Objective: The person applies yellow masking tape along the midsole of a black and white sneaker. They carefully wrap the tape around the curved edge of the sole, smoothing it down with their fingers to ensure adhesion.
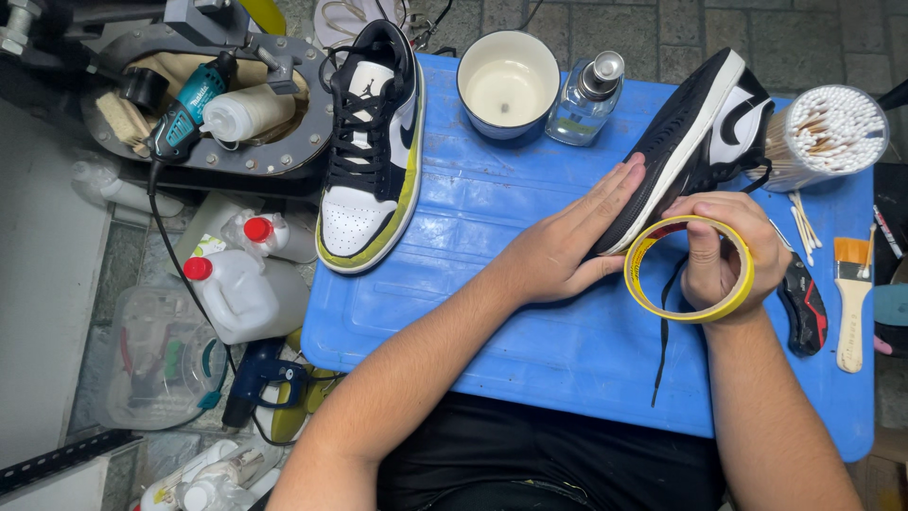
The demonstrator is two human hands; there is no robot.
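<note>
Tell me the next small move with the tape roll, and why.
Probably peel the tape's free end and lay it along the sole edge. The right hand holds the yellow tape roll beside the black sneaker, thumb at the rim, while the left hand lies flat against the sole, steadying it.

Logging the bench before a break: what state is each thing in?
Left hand: flat on the black shoe, tipped on its side
Right hand: gripping yellow tape roll
Other shoe: upright, laced
Bowl: empty
Clear bottle: capped
Swab jar: full, open
</note>
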